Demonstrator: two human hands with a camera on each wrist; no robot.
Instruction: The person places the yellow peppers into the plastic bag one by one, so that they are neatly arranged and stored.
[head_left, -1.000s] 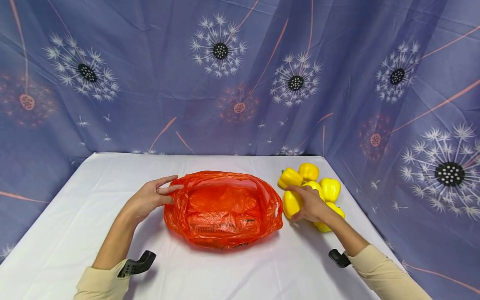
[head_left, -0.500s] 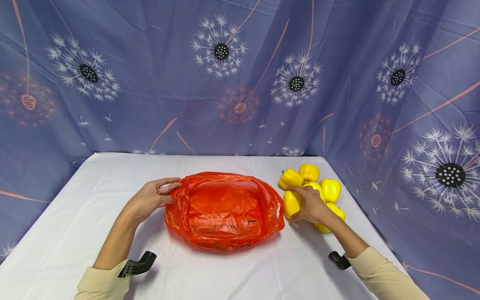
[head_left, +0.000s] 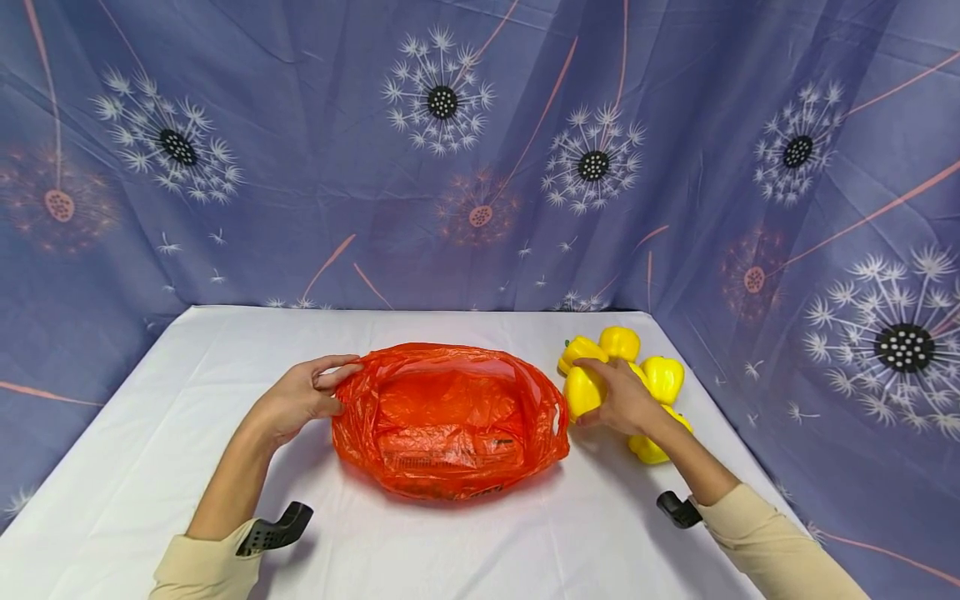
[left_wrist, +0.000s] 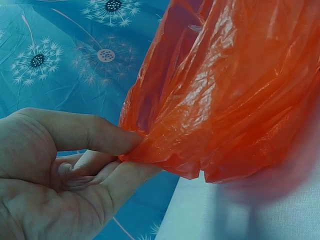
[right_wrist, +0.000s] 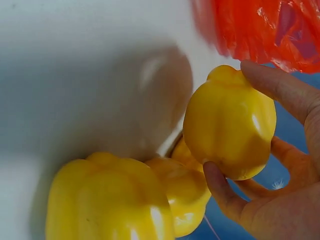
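My left hand [head_left: 296,402] pinches the left rim of a red plastic bag [head_left: 450,408]. In the left wrist view, the thumb and a finger nip the thin edge of the film. The bag sits mid-table with its mouth spread wide and dark print inside. To its right, my right hand [head_left: 628,402] grips a yellow bell pepper [right_wrist: 230,125] between thumb and fingers. That pepper hangs over the table, its shadow falling on the cloth in the right wrist view. Several other yellow bell peppers [head_left: 663,381] cluster behind and beside the hand, partly covered by it.
A white cloth [head_left: 480,550] covers the table. Purple-blue curtains with dandelion prints [head_left: 442,102] hang behind and at the sides. Black camera mounts [head_left: 276,529] sit at both wrists. The pepper cluster lies near the table's right edge.
The right hand has raised the front-left bell pepper slightly up from the cluster. The left hand's spread fingers have closed in on the bag's rim.
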